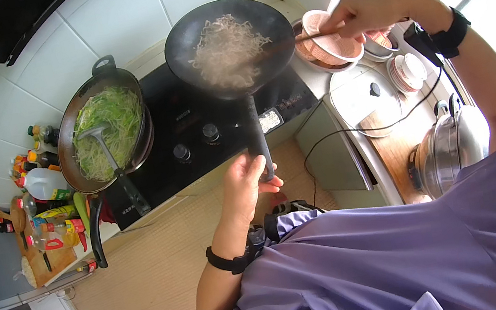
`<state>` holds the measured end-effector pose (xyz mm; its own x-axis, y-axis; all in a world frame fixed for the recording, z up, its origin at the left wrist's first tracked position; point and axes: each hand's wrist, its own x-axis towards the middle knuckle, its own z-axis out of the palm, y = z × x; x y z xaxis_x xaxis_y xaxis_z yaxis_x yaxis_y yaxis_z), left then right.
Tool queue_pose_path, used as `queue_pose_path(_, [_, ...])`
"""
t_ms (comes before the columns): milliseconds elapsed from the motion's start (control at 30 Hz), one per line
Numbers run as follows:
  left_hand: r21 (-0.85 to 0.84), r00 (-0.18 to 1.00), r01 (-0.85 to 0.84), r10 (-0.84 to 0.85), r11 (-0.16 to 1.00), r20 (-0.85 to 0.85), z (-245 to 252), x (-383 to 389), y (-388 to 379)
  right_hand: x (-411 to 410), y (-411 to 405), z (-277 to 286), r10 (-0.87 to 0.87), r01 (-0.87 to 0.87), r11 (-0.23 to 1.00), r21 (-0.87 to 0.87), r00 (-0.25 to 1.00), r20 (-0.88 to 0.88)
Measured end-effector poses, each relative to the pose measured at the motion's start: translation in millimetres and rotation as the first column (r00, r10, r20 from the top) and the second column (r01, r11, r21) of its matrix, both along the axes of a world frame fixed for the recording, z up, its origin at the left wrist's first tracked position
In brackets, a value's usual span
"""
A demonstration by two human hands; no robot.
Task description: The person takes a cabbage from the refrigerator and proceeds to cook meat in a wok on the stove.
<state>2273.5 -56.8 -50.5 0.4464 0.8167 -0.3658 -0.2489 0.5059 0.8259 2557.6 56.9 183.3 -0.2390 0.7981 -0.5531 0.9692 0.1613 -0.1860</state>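
Note:
My left hand [247, 185] is wrapped around the dark handle of a wok [272, 26] over the right part of the black cooktop [169, 159]. Shredded, pale brownish food [229, 51], perhaps meat, lies in the wok under a haze of steam. From the right, my right hand [355, 16] holds a thin stick-like utensil [314, 36] that reaches over the wok; its far end is blurred. On the left of the cooktop, a second wok [68, 154] holds green and pale shredded vegetables [113, 111], with a slotted turner [101, 141] resting in them.
Baskets [333, 47], a glass lid [341, 93], stacked bowls [407, 72] and a steel pot [452, 154] stand along the right counter. A black cable [338, 132] crosses its edge. Bottles [44, 183] crowd the left wall. The left wok's handle [99, 236] juts past the counter edge.

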Motion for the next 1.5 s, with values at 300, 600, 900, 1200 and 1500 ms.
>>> queue_pose_path(300, [-0.006,0.999,0.012,-0.012,1.000,-0.036,3,4,0,-1,38,-84,-0.111,0.152,0.967,0.205,0.974,-0.199])
queue_pose_path(600, [-0.011,0.998,-0.003,0.002,1.000,-0.060,6,4,-2,4,101,-121,0.081,-0.045,0.866,0.499,0.995,-0.051])
queue_pose_path(900, [-0.012,0.999,0.004,-0.004,1.000,-0.048,5,2,1,30,32,-41,-0.225,0.220,0.974,-0.049,0.940,-0.255])
queue_pose_path(1200, [0.001,0.997,0.036,-0.036,0.999,-0.073,7,10,3,35,38,-75,0.140,-0.117,0.982,0.150,0.978,-0.156])
queue_pose_path(1500, [-0.026,0.997,-0.010,0.008,1.000,-0.077,2,0,1,25,44,-36,0.243,-0.261,0.964,0.051,0.943,0.227])
